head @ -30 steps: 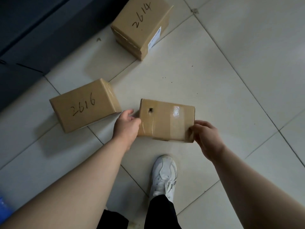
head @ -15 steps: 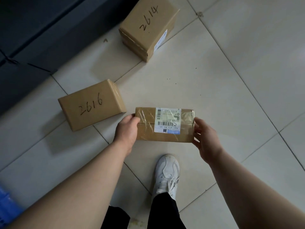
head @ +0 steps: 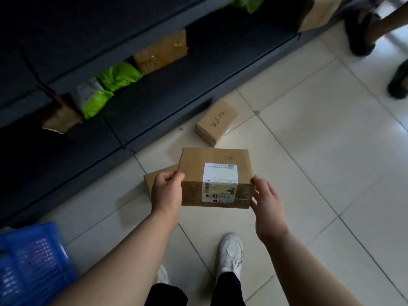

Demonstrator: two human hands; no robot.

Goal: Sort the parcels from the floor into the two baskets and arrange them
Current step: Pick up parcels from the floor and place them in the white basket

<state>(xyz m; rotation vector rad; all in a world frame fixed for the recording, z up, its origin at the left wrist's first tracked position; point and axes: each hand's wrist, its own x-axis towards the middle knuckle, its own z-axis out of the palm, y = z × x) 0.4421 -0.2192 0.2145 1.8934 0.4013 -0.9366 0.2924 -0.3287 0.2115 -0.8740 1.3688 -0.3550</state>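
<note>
Overall dim, exposure uneven. Pale glossy floor tiles are brightest toward the right edge, with washed-out glare there; light enters from that side. Dark shelving unit at left is nearly black, little detail. A soft shadow lies on the tiles left of centre. Brown cardboard parcel with white label is sharp at centre, its print too small to read. Blue perforated plastic basket and bright green bags are smeared by blur. Tile joints bow near the frame edges: wide-angle distortion.
</note>
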